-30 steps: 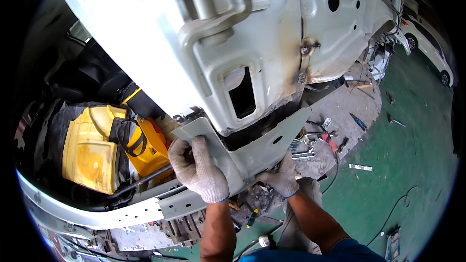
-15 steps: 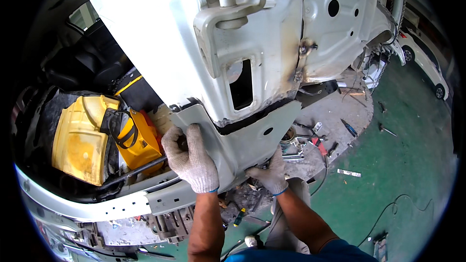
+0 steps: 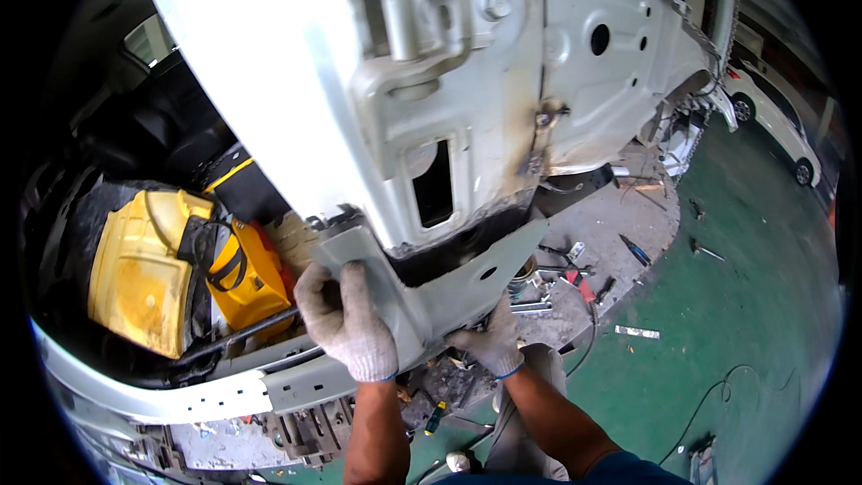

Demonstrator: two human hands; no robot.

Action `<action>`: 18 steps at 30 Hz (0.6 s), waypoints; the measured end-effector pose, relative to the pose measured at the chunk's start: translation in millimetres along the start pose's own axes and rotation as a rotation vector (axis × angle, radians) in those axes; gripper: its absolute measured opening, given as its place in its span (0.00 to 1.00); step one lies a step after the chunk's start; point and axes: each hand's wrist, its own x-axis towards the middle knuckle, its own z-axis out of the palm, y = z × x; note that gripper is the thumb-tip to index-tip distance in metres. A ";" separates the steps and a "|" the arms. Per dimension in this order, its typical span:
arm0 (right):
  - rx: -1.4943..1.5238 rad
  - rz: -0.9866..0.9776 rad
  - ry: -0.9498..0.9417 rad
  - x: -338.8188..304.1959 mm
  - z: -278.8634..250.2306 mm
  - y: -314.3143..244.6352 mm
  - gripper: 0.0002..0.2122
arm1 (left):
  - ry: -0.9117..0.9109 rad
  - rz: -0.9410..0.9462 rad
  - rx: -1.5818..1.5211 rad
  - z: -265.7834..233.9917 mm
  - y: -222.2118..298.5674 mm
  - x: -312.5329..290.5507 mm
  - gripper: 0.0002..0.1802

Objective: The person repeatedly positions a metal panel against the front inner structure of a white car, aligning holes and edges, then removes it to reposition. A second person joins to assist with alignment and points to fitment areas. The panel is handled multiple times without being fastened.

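A pale grey sheet-metal panel [image 3: 462, 292] sits under the lower end of a car body pillar [image 3: 310, 153], a dark gap between them. My gloved left hand [image 3: 355, 328] is closed on the panel's left part, fingers over the upper face. My gloved right hand [image 3: 494, 341] grips its near lower edge, with the fingers partly hidden beneath. A door hinge [image 3: 404, 36] is bolted to the pillar above. Scorched metal [image 3: 536, 139] marks the seam on the pillar's right.
Inside the car body lie a yellow moulded piece [image 3: 144, 278], a yellow bag [image 3: 256, 283] and a dark rod [image 3: 247, 332]. Pliers [image 3: 635, 250] and a can [image 3: 521, 280] are on the grey platform. A screwdriver [image 3: 435, 418] lies below; a hammer [image 3: 708, 250] is on the green floor.
The panel has come away from the pillar toward me, and the dark gap has widened. Both hands keep their grip. The whole view has shifted slightly.
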 end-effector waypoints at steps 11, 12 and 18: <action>-0.142 0.090 -0.032 -1.2 -8.8 -13.6 0.58 | 0.019 -0.007 -0.046 6.9 -1.2 -7.7 0.14; -0.169 0.088 -0.033 -0.9 -8.9 -14.7 0.59 | 0.015 -0.009 -0.059 7.8 -1.1 -7.5 0.15; -0.252 0.035 -0.022 2.7 -10.8 -17.3 0.59 | 0.048 0.038 0.093 14.6 -2.0 -2.9 0.17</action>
